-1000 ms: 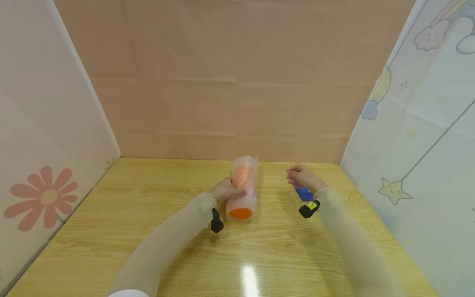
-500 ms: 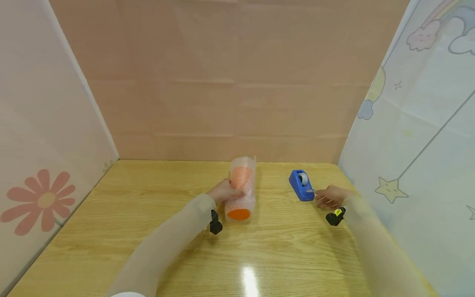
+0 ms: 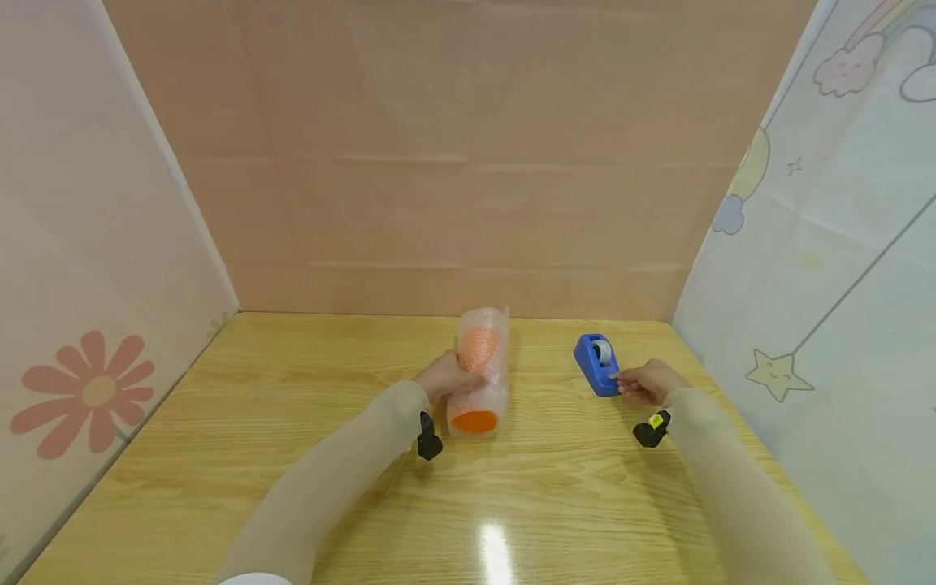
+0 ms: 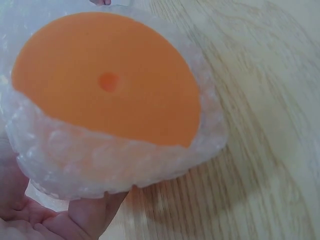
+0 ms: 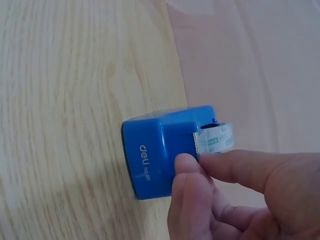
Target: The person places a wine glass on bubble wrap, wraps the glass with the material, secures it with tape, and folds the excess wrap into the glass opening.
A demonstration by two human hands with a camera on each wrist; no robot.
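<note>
Near the middle of the table lies a roll of bubble wrap (image 3: 495, 370) around an orange object (image 4: 145, 85) with a round flat end and a small dimple. My left hand (image 3: 444, 375) grips the wrapped roll from its left side, thumb on top; the wrap hides some fingers. To the right stands a blue tape dispenser (image 3: 598, 370) with a roll of clear tape (image 3: 603, 352) in it. At its toothed front edge, thumb and forefinger of my right hand (image 3: 649, 382) pinch the end of the tape (image 5: 215, 140).
A wooden table (image 3: 307, 357) carries everything. A pinkish-brown sheet (image 3: 461, 162) hangs behind it. Printed cloth walls stand at the left (image 3: 95, 244) and right (image 3: 826, 268).
My right hand has moved off the top of the tape dispenser to its near right side, then in against the front edge. The left hand has stayed on the bubble wrap.
</note>
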